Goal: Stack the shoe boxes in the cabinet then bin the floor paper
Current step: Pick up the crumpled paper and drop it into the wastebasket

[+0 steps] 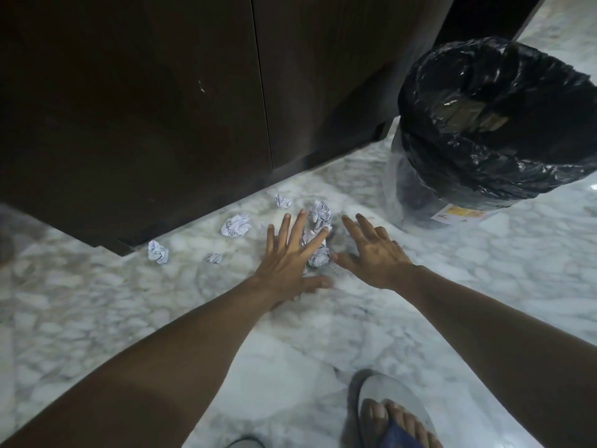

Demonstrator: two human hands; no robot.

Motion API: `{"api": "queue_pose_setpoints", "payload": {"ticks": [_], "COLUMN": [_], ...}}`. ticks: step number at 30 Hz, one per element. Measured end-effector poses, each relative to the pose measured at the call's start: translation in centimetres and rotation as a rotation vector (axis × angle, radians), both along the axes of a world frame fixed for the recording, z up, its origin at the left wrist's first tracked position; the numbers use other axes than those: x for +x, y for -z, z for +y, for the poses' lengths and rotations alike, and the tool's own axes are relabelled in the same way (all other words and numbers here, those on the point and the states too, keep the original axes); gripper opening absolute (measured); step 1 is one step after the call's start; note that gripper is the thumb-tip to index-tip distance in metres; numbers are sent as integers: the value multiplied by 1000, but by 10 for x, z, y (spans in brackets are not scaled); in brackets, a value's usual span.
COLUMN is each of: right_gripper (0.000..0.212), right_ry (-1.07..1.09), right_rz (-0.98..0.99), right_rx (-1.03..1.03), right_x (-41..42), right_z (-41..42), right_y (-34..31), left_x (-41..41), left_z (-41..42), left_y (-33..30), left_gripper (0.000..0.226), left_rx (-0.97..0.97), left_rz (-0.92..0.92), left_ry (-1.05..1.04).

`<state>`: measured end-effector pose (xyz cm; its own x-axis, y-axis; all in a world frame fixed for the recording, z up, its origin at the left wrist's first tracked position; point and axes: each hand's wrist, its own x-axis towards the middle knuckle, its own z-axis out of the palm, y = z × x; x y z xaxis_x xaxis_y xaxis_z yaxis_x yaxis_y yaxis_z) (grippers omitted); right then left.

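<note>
- Cabinet (135, 101) fills the frame from nine o'clock round to twelve, its dark doors closed; no shoe boxes show anywhere, so I judge the stacking step finished and the paper step in hand.
- Marble floor (97, 318) runs under everything else, pale and veined, which makes the white scraps hard to pick out.
- Bin (494, 130) stands at two o'clock, lined with a black bag, mouth open and tilted toward the camera, near the paper and within an arm's swing.
- Left hand (287, 257) lies just below centre, fingers straight and spread, resting over the near side of the paper and gripping nothing.
- Right hand (374, 250) sits beside it toward three o'clock, fingers likewise splayed and released, palm down just off the pile.
- Sandalled foot (391, 415) shows at six o'clock.
- Central paper pile (318, 234) lies between the two hands, several crumpled balls bunched together, partly under the left fingers.
- Stray paper balls (235, 225) lie scattered toward ten o'clock along the cabinet's base, well clear of both hands.
- Next move, as I judge it: draw both hands inward to scoop the pile, close the fingers under it, then carry it to the bin; the strays will need a second gather.
</note>
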<state>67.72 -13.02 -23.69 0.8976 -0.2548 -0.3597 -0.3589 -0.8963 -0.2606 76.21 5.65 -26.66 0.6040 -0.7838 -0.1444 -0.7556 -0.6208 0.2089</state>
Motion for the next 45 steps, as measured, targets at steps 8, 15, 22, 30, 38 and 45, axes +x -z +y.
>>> {"api": "queue_pose_setpoints", "payload": {"ticks": [8, 15, 22, 30, 38, 45], "right_gripper": [56, 98, 94, 51, 90, 119], "right_ry": [-54, 136, 110, -27, -65, 57], "right_rz": [-159, -98, -99, -189, -283, -252], "right_rx": [-159, -132, -110, -73, -168, -184], "right_x": [-31, -41, -21, -26, -60, -74], "right_z": [23, 22, 23, 28, 24, 18], "right_y": [20, 21, 23, 28, 30, 27], "left_x": [-20, -45, -50, -40, -31, -34], "left_z": [21, 42, 46, 44, 58, 47], "left_y": [20, 26, 27, 24, 23, 21], "left_gripper": [64, 74, 85, 47, 106, 115], "left_rx": [-142, -251, -330, -356, -338, -339], "left_rz": [-45, -52, -1, -78, 37, 111], "left_ry": [-106, -162, -122, -152, -214, -234]}}
